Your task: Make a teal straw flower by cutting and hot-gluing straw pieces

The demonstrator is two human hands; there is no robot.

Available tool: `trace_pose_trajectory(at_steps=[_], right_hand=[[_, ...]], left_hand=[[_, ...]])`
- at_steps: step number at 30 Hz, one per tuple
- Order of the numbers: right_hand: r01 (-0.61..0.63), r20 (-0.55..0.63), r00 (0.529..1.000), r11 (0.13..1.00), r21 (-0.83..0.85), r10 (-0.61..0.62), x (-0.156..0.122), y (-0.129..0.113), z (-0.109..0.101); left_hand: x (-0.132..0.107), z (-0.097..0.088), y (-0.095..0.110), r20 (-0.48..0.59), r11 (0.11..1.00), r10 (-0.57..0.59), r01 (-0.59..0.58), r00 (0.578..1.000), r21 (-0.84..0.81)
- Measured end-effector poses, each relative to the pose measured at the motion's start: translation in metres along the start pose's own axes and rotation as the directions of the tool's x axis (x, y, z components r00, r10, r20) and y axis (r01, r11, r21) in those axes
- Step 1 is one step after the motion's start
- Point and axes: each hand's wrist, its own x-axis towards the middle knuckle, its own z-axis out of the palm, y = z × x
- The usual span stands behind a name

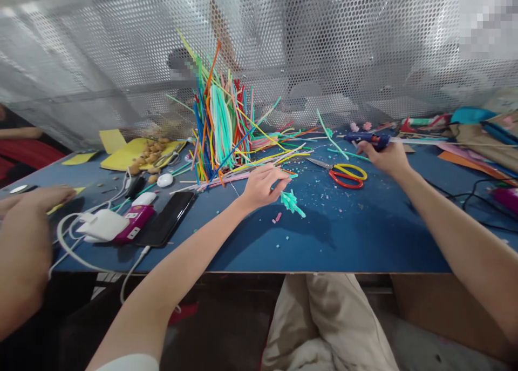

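Observation:
My left hand point(261, 186) is closed in a pinch on a small teal pipe-cleaner piece point(292, 202) that points down to the right above the blue table point(343, 236). Far on the right, my right hand point(386, 156) is wrapped round a blue glue gun point(367, 139) lying near the table's back. Scissors with yellow and red handles point(343, 174) lie between my two hands. A tall tangled bunch of coloured pipe cleaners point(220, 125) stands just behind my left hand.
A black phone point(168, 225), a white charger point(103, 224) and cables lie at the left. Yellow sheets with small brown nuts point(148, 154) sit behind them. Another person's arm point(24, 241) reaches in at the far left. Perforated metal screen point(324, 47) backs the table; paper scraps point(477, 144) lie at the right.

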Motion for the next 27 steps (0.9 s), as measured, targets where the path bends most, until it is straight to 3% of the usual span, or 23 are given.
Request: trace_pose_trajectory(at_steps=[3, 6, 11, 17, 27], right_hand=[[-0.013, -0.014, 1.0, 1.0, -0.016, 0.012, -0.011, -0.019, 0.02], [0.023, 0.041, 0.999, 0.985, 0.17, -0.031, -0.025, -0.05, 0.044], [0.014, 0.143, 0.989, 0.974, 0.224, -0.047, -0.045, -0.086, 0.069], [0.08, 0.193, 0.972, 0.964, 0.254, -0.132, -0.051, -0.09, 0.074], [0.064, 0.207, 0.972, 0.977, 0.205, -0.107, -0.052, -0.085, 0.074]], left_hand=[[0.0, 0.0, 0.002, -0.033, 0.988, -0.143, 0.141, 0.989, -0.059], [-0.001, 0.0, 0.002, -0.015, 0.956, -0.275, 0.272, 0.961, -0.111], [-0.002, 0.0, 0.003, -0.022, 0.93, -0.34, 0.333, 0.94, -0.152], [0.002, 0.002, 0.008, -0.088, 0.949, -0.303, 0.293, 0.949, -0.116], [0.002, 0.005, 0.009, -0.109, 0.965, -0.255, 0.246, 0.961, -0.094]])
